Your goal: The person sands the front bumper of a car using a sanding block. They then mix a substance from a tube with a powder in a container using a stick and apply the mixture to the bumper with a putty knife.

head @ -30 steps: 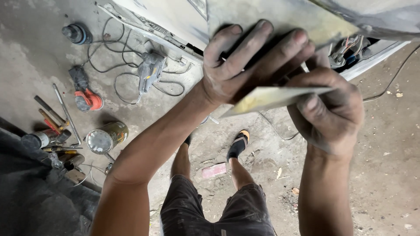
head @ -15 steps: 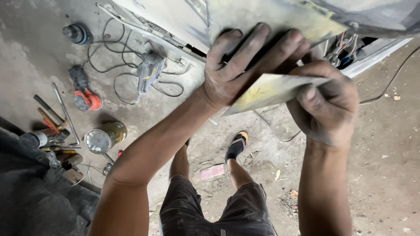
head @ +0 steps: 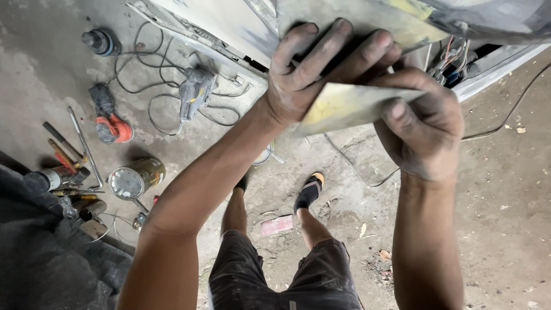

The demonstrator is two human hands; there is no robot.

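Head cam: both hands' fingers clamp yellowish sheet [head: 350, 106], left hand [head: 315, 74] spread, right hand [head: 425, 123] curled.

On the concrete floor [head: 505, 229] at left we see a grey power tool [head: 195, 92] amid looped black cable [head: 143, 109], a red-and-black grinder [head: 112, 123], an open tin can [head: 135, 178] and loose hand tools [head: 69, 149]. Near centre lies a pink brick fragment [head: 276, 225]; far right, exposed coloured wires [head: 450, 63].

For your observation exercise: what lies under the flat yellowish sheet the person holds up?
Below the sheet show concrete floor, a thin cable and a sandalled foot. The left hand and right hand cover its edges; whatever is directly behind it is hidden.
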